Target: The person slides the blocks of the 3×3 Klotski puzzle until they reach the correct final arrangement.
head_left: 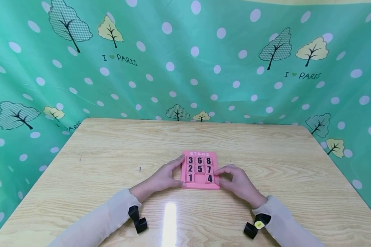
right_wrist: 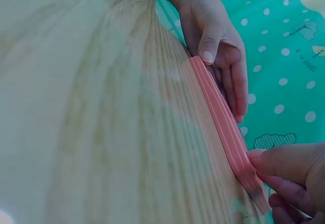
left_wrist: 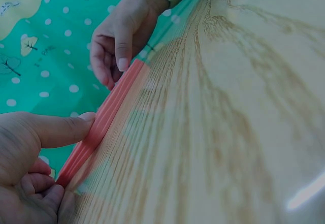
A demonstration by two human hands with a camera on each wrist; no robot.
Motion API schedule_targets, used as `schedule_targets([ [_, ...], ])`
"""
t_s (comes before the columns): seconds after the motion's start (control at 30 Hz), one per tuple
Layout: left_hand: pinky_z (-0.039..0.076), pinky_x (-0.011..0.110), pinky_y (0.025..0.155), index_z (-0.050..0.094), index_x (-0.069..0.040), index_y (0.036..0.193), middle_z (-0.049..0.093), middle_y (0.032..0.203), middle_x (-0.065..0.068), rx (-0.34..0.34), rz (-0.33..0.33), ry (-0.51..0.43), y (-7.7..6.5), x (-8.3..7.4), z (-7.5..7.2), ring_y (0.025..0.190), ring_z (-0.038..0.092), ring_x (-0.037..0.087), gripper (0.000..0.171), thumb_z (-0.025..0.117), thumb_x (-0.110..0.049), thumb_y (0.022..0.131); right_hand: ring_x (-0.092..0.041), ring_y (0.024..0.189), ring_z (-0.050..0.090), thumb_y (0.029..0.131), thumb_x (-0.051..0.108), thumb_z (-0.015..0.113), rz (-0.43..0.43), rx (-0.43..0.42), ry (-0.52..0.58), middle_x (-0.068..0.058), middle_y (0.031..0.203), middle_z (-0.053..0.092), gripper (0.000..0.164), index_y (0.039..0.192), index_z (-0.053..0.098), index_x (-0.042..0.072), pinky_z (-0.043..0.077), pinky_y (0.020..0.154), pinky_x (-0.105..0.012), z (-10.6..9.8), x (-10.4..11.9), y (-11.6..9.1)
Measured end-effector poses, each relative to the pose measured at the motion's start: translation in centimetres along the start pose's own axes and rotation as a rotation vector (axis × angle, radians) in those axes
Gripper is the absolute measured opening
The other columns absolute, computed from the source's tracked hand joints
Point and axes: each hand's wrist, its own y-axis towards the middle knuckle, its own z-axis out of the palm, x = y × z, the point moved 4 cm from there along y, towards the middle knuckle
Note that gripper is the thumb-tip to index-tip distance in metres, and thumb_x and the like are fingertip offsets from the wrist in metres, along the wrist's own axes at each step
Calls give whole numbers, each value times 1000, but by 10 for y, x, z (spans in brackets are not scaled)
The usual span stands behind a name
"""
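A pink number slide puzzle (head_left: 201, 186) lies flat on the wooden table, its numbered tiles facing up. The rows read 3, 6, 8, then 2, 5, 7, then 1, a gap and 4; the gap is in the middle of the bottom row. My left hand (head_left: 162, 175) holds the left edge, thumb at the lower corner and index finger higher up. On the opposite side my right hand (head_left: 239, 181) grips the right edge, with thumb and index finger beside tiles 7 and 4. Both wrist views show the puzzle (left_wrist: 104, 117) only from its edge, so its tiles are hidden there.
The light wooden table (head_left: 111, 151) spreads around the puzzle on all sides. Behind it hangs a green dotted cloth (head_left: 179, 79) with printed trees. A bright light reflection (head_left: 170, 223) shows on the tabletop near the front.
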Motion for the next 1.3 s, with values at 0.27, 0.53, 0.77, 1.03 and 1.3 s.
schedule_targets([
  [0.27,12,43,117,23,-4,148,17,156,7,4,-20,14,-2,0,-2,143,15,25,97,80,-13,71,-18,101,59,75,5,76,3,-8,-3,4,101,69,25,98,73,15,46,93,-41,2,1,-1],
  [0.53,12,43,117,22,-4,149,17,156,8,9,-27,8,-2,0,-2,143,14,26,96,80,-12,71,-18,99,60,75,5,76,32,-21,-9,5,98,69,23,95,74,15,47,91,-37,4,2,-2],
  [0.77,11,41,117,22,-5,149,16,156,7,18,-26,-3,1,1,0,143,14,23,97,79,-10,71,-18,98,61,75,4,75,25,-22,-3,5,96,69,23,95,74,15,49,90,-36,4,1,-2],
  [1.03,11,41,117,20,-4,149,15,156,8,17,-16,-11,2,1,-1,143,14,23,98,79,-9,71,-17,97,62,76,1,75,-19,-28,-4,4,97,69,24,96,74,14,51,88,-32,8,6,1],
  [1.3,10,42,117,22,-3,148,16,156,10,22,-4,-36,2,1,0,144,13,25,97,80,-11,71,-16,95,61,75,2,75,-21,-29,2,5,95,68,23,95,74,14,51,87,-30,11,9,0],
])
